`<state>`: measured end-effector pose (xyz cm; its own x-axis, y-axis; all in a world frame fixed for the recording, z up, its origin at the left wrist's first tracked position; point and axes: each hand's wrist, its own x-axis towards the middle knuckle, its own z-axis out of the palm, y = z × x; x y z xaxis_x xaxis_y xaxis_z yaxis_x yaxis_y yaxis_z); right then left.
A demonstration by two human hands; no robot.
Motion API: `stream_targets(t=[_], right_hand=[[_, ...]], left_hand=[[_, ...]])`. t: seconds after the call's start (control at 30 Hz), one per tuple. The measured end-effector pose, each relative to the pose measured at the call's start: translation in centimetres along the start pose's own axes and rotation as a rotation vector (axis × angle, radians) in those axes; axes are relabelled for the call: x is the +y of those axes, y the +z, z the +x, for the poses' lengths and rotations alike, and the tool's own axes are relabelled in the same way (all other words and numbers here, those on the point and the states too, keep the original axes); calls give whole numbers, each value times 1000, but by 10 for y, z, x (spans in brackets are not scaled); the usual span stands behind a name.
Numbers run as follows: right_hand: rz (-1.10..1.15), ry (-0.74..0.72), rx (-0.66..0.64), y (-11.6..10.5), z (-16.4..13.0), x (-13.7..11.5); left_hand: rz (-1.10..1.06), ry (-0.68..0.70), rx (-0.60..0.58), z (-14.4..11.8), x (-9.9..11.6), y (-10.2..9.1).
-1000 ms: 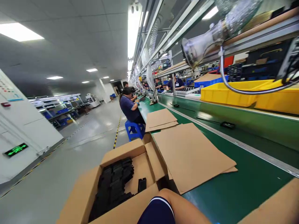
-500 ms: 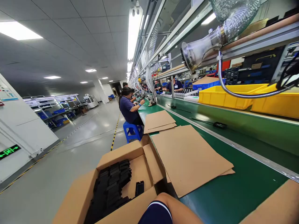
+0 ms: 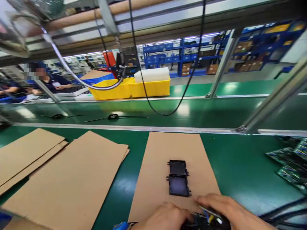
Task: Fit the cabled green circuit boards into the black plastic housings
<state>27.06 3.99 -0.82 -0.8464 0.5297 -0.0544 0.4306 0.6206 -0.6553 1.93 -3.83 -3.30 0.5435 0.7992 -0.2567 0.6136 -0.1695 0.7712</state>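
Two shallow black plastic cases [image 3: 177, 185] lie one behind the other on a cardboard sheet [image 3: 168, 147] in front of me. Nearer, at the bottom edge, a black case [image 3: 192, 223] with a circuit board and coloured wires is between my hands, partly cut off by the frame. My left hand [image 3: 165, 217] curls its fingers onto it from the left. From the right, my right hand [image 3: 223, 207] grips the same piece, fingers bent over the board's edge. A blue object [image 3: 121, 226], its kind unclear, shows beside my left wrist.
More cardboard sheets [image 3: 69, 179] cover the left of the green bench. At right lie several circuit boards [image 3: 291, 169] and black cables [image 3: 285, 207]. A metal rail [image 3: 124, 127] runs behind the cardboard; yellow bins [image 3: 150, 88] stand beyond. A black cable loop [image 3: 168, 113] hangs ahead.
My view has swung right, from the open carton of black parts and the aisle to the bench. Both hands are now visible at a case with a board; earlier only an arm showed.
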Motion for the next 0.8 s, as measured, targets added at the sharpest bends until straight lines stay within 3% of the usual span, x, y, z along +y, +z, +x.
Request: stream_targets(t=[0.13, 0.3, 0.47, 0.57, 0.67, 0.8], right_hand=[[96, 79, 45, -16, 16, -5], [161, 41, 110, -30, 37, -13], [152, -3, 179, -31, 54, -8], [167, -18, 231, -31, 60, -7], [153, -60, 227, -34, 66, -9], [92, -95, 201, -43, 77, -12]], left_hand=[[141, -139, 82, -8, 12, -10], [315, -275, 52, -20, 28, -48], [233, -279, 176, -27, 34, -73], [125, -272, 268, -22, 32, -82], [105, -276, 289, -13, 26, -94], [37, -176, 497, 4, 22, -101]])
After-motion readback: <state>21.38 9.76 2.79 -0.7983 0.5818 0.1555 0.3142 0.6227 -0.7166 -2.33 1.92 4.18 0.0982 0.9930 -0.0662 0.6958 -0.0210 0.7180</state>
